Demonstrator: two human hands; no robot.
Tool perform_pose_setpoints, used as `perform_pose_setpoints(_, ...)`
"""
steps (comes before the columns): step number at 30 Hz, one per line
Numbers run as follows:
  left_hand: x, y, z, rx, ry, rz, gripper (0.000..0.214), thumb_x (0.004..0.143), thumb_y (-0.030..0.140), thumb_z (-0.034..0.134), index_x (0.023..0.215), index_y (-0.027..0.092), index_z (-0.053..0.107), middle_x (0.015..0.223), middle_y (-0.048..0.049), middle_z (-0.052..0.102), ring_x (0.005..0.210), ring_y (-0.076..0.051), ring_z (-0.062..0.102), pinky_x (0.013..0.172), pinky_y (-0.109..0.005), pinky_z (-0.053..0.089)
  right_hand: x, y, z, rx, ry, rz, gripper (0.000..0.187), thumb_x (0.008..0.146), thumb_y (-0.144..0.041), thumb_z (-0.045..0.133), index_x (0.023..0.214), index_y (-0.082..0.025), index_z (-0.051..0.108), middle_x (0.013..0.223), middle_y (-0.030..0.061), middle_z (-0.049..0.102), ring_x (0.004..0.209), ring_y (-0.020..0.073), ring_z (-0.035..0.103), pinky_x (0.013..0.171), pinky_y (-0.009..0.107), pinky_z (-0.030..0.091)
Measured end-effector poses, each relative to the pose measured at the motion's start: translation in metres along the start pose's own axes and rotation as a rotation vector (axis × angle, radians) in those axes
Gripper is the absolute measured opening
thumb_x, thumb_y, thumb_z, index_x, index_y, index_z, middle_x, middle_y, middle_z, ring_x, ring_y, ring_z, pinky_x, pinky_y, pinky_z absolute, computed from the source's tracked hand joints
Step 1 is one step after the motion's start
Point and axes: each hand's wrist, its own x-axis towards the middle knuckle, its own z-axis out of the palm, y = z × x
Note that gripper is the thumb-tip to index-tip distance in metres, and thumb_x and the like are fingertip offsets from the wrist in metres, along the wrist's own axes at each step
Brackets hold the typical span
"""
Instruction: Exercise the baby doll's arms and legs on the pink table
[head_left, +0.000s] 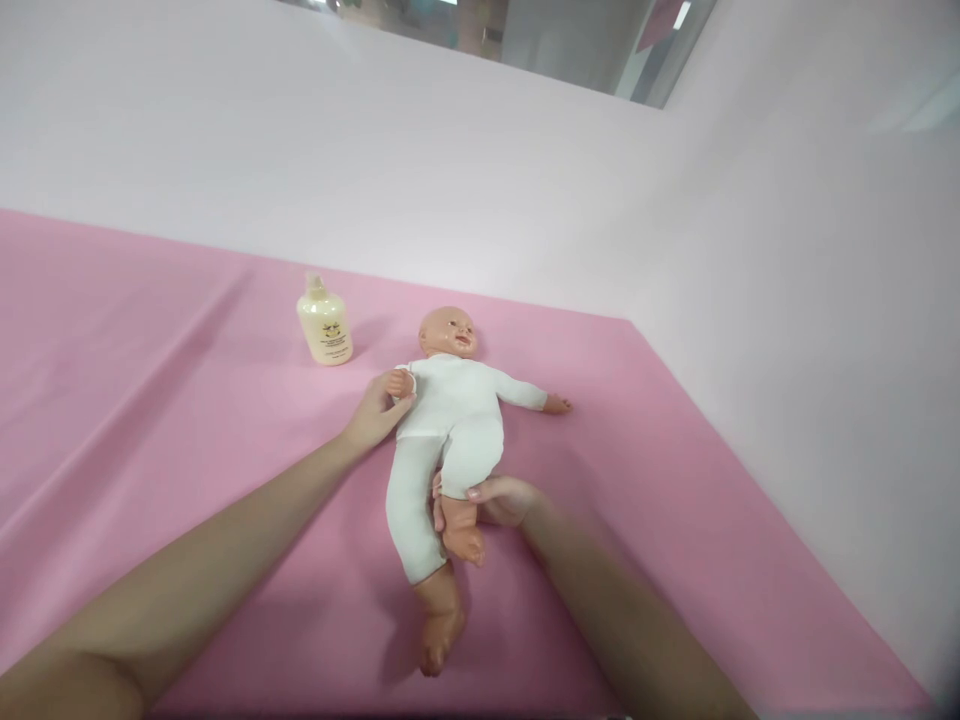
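Note:
A baby doll [454, 400] with a white cloth body lies on its back, head toward the wall. My left hand [379, 408] is closed round the doll's arm at the left, with the thumb near its small hand and the other fingers mostly hidden. At the doll's bent leg, my right hand [504, 500] is wrapped around the lower part, thumb on top and fingertips showing on the inner side. The doll's other leg stretches toward me, and its free arm reaches out to the right.
A pale yellow pump bottle [326, 325] stands upright to the left of the doll's head. Pink cloth [187, 400] with folds at the left covers the table. White walls [375, 160] rise behind and to the right, with a window [555, 45] at the top.

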Motion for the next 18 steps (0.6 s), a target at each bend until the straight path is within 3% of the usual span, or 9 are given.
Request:
perform_pose_setpoints(6,-0.001,0.0,-0.001,-0.006,0.006,-0.046,0.039,0.099,0.058,0.072,0.078,0.028,0.057,0.088,-0.0064,0.071,0.094,-0.029,0.067,0.099,-0.047,0.06,0.0,0.004,-0.005,0.014,0.028,-0.06,0.069,0.081,-0.071,0.094,0.118,-0.019,0.069,0.089,0.0072,0.079,0.083,0.0224,0.073,0.076,0.034,0.06)
perform_pose_setpoints(13,-0.004,-0.004,-0.002,-0.049,0.043,-0.135,0.045,0.093,0.067,0.078,0.079,0.028,0.061,0.086,-0.0056,0.07,0.091,-0.03,0.067,0.101,-0.051,0.062,0.001,0.013,-0.012,0.049,0.043,-0.193,0.069,0.085,-0.079,0.085,0.118,-0.022,0.065,0.077,-0.0008,0.062,0.076,0.0222,0.063,0.084,0.042,0.058)
perform_pose_setpoints(18,-0.009,-0.018,0.0,-0.237,0.232,-0.343,0.061,0.085,0.08,0.085,0.108,0.024,0.075,0.108,-0.0106,0.081,0.11,-0.036,0.075,0.107,-0.054,0.061,-0.003,0.0,-0.005,0.175,0.04,-0.335,0.057,0.093,-0.075,0.079,0.112,-0.024,0.064,0.077,-0.005,0.056,0.071,0.0169,0.045,0.095,0.041,0.059)
